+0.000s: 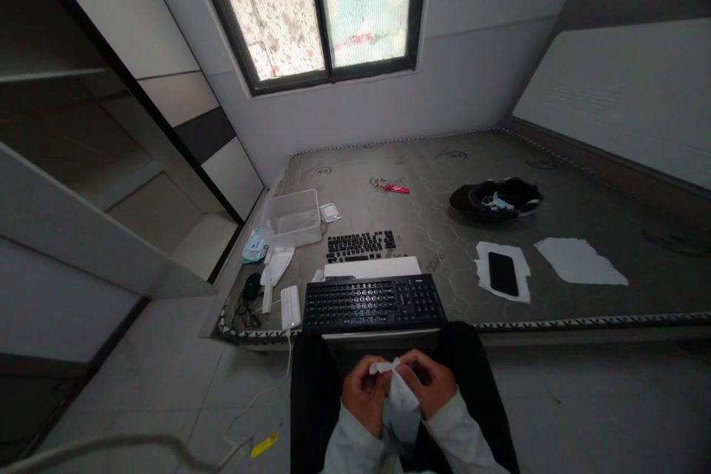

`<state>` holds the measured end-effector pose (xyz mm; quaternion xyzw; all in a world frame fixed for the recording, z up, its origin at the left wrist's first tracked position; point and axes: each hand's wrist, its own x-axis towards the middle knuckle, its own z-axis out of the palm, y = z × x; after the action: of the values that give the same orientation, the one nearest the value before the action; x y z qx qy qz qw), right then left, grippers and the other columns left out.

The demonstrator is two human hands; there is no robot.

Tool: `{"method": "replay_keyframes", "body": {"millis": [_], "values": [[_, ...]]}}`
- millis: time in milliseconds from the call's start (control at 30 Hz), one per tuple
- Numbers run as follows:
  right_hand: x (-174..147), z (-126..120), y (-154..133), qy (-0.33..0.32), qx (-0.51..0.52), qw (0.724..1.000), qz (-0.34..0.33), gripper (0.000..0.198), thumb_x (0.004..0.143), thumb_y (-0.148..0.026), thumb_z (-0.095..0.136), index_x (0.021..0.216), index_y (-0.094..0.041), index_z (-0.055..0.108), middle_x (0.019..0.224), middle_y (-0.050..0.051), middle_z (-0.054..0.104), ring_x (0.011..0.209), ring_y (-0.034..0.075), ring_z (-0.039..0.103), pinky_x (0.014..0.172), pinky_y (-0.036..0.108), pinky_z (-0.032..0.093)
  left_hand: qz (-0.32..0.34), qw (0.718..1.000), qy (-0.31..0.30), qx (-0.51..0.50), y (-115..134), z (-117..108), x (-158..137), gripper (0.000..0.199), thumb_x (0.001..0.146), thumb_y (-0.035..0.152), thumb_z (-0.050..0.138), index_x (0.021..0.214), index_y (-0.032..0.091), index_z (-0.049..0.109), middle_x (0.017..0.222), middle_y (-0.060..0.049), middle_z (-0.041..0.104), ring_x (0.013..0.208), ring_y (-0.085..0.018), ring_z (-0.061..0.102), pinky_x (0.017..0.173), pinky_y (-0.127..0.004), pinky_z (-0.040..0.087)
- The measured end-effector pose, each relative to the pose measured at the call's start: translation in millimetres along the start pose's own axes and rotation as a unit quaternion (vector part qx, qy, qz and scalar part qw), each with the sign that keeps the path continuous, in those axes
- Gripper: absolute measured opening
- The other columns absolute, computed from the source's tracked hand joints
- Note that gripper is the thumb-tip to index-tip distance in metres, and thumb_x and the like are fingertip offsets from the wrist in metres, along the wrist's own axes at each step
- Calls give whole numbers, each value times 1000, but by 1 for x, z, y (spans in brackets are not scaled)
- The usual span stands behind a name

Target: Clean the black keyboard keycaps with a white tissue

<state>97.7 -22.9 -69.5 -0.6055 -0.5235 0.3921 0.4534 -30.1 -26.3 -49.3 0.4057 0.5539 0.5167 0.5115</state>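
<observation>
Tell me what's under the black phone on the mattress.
The black phone lies on a torn white paper sheet, itself on the mattress. Anything beneath its middle is covered.

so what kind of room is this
Probably a bare bedroom used as a workspace: an uncovered mattress under a window serves as a desk, with a keyboard and phone on it.

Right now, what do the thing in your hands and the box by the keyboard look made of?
The white piece pinched between the left hand and right hand looks like soft tissue or thin cloth: matte, crumpled, drooping; which one I cannot tell. The box looks like clear plastic: see-through walls, faint sheen. The keyboard looks like black matte plastic.
</observation>
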Motion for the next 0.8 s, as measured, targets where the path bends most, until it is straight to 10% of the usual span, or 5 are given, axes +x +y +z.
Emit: {"method": "replay_keyframes", "body": {"millis": [800], "values": [[0,-2,-10,-13,24,999,19,35,71,-51,55,69,-19,69,67,5,70,65,19,64,61,25,50,-82,995,-39,-41,0,-5,8,18,52,11,66,68,15,61,57,3,59,53,-11,55,50,-19,45]]}}
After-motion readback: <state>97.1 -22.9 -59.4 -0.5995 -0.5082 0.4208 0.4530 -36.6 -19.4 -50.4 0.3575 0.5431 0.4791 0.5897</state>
